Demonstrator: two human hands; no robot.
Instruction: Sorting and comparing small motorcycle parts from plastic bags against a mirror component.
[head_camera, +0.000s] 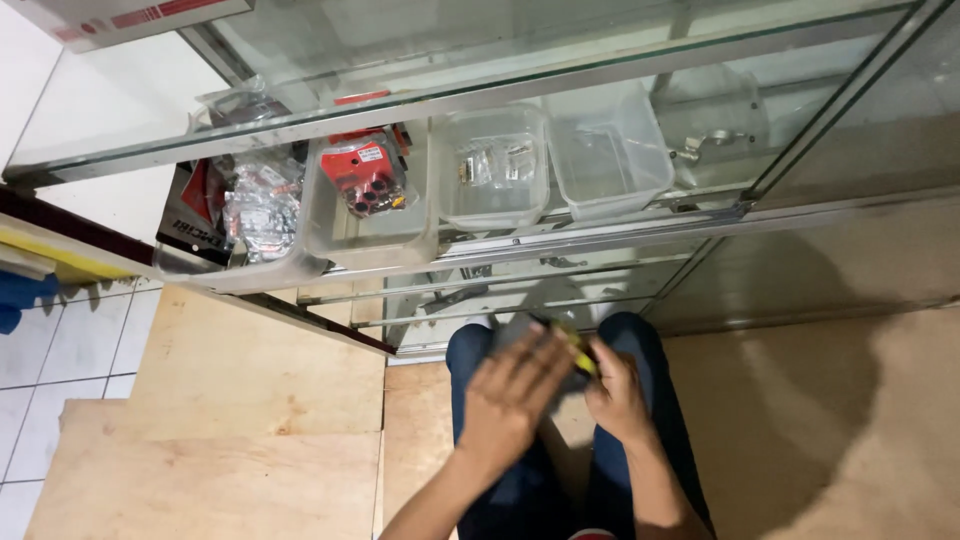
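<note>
While both hands are held together above the lap, a small dark grey item w/ a yellow edge (568, 345) is clamped between them. Left hand (512, 395) is laid flat over its near side, fingers (535, 365) spread and blurred; right hand (615, 392) is closed on its far side, the yellow strip showing just above the thumb. What the item is cannot be told: mostly hidden and blurred. Item is held over the knees, just in front of the glass display cabinet (830, 110), low down by its bottom shelf.

Legs in dark blue trousers (640, 350) are seen below the hands, on a floor covered w/ plywood sheets (250, 420). White floor tiles (40, 370) are seen at the left edge, next to the sheets.

On the cabinet's middle shelf, several clear plastic tubs are lined up side by side, well apart from the hands. Leftmost tub (245, 270) is filled w/ small plastic bags of parts and sticks out past the cabinet's open side. Next tub (370, 235) holds a red packet w/ dark round pieces (362, 178). Third tub (495, 215) holds a few small bagged metal bits. Fourth tub (610, 200) looks bare inside. A metal fitting (700, 145) is seen further right on the same shelf, behind glass.
</note>
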